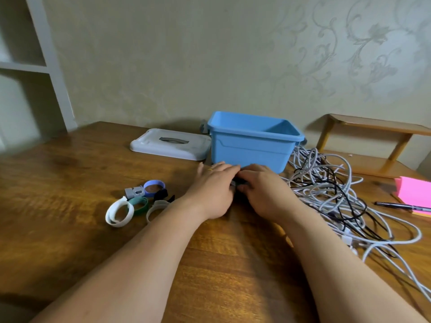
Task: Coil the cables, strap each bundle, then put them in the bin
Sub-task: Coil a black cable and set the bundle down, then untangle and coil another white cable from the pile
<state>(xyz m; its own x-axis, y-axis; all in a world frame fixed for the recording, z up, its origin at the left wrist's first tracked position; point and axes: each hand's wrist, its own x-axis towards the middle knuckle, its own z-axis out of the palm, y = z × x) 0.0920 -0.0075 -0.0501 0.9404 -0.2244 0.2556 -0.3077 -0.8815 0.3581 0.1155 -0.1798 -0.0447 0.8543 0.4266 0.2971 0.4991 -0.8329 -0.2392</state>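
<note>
Blue bin (251, 150) sits at twelve o'clock just beyond the knuckles — left hand (213, 190) and right hand (261, 187) both curl round a small dark bundle (240, 183) between them, loose cables (338, 194) at three.

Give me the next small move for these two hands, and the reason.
Probably lift the small dark item over the front wall into the blue bin. The left hand and right hand both hold it right in front of the bin, which stands open, its lid lying beside it. Whether the item is strapped is hidden; if not, fasten it first.
</note>
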